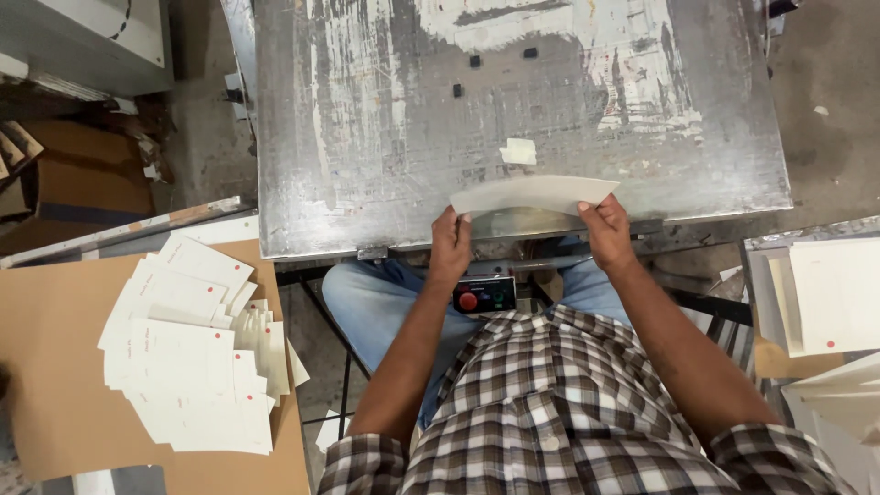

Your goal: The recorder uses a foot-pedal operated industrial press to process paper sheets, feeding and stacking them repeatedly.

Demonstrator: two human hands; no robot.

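I hold a cream paper card by its two ends, bowed slightly, just above the near edge of a worn metal machine table. My left hand pinches the card's left end. My right hand pinches its right end. Below my hands, under the table edge, a small control box with a red button faces me. A small scrap of pale tape sticks to the metal just beyond the card.
A fanned pile of several cream cards with red dots lies on brown cardboard at my left. More cream sheets are stacked at my right. Cardboard boxes and concrete floor lie at the far left.
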